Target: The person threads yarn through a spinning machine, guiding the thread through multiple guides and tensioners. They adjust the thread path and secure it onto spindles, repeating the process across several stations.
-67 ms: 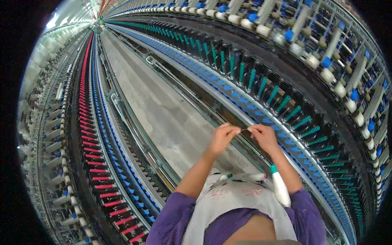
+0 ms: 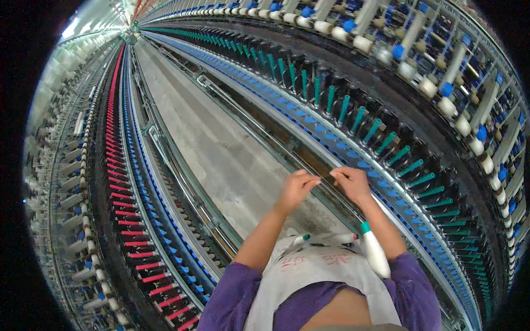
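My left hand [image 2: 298, 188] is held out in front of my apron [image 2: 309, 263], its thumb and fingers pinched together. Facing it, with a small gap between the fingertips, my right hand [image 2: 352, 182] pinches in the same way. A fine thread spans the hands in the earlier picture; at this moment it is too thin to follow clearly. Below my right forearm, a yarn bobbin [image 2: 376, 254] with white yarn and a green tube end leans against the apron. Another green-tipped bobbin [image 2: 301, 239] lies at the apron's top, partly hidden by cloth.
Close on my right runs a long spinning frame with a row of green tubes [image 2: 373, 128], a blue rail [image 2: 331, 138] and white rollers [image 2: 428, 86] above. Across the grey aisle floor [image 2: 207, 140], a second frame carries red tubes [image 2: 132, 233].
Both hands have shifted slightly left, staying close together and pinched. The thread between them shows less plainly. The bobbin and apron have shifted a little in the picture.
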Available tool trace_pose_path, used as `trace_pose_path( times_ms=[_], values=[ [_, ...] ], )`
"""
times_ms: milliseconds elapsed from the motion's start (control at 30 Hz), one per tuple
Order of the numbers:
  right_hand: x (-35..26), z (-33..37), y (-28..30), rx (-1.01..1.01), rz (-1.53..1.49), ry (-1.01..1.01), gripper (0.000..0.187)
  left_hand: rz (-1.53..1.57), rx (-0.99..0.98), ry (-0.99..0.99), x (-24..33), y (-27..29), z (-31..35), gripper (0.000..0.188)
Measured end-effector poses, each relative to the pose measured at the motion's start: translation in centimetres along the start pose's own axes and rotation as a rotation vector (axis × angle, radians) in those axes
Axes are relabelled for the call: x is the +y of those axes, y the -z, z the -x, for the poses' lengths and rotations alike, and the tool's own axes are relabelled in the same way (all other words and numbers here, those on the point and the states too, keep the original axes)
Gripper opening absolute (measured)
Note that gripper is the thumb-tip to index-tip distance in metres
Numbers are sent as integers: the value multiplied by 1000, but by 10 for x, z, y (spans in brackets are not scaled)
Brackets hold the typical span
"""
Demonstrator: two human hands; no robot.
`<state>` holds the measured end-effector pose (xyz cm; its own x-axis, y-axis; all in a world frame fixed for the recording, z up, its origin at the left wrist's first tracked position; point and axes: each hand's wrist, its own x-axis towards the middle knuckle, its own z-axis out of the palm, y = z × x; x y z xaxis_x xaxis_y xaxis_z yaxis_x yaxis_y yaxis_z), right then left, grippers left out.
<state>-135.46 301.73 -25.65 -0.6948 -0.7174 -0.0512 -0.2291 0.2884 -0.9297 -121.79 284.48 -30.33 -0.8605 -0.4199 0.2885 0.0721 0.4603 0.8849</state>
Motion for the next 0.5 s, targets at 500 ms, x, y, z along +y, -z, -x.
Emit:
trace_pose_path(
  times_ms=[500],
  values=[
    [68,-292,-174,182,125,12,29,-247,-113,5,-203,146,-223,17]
  ],
)
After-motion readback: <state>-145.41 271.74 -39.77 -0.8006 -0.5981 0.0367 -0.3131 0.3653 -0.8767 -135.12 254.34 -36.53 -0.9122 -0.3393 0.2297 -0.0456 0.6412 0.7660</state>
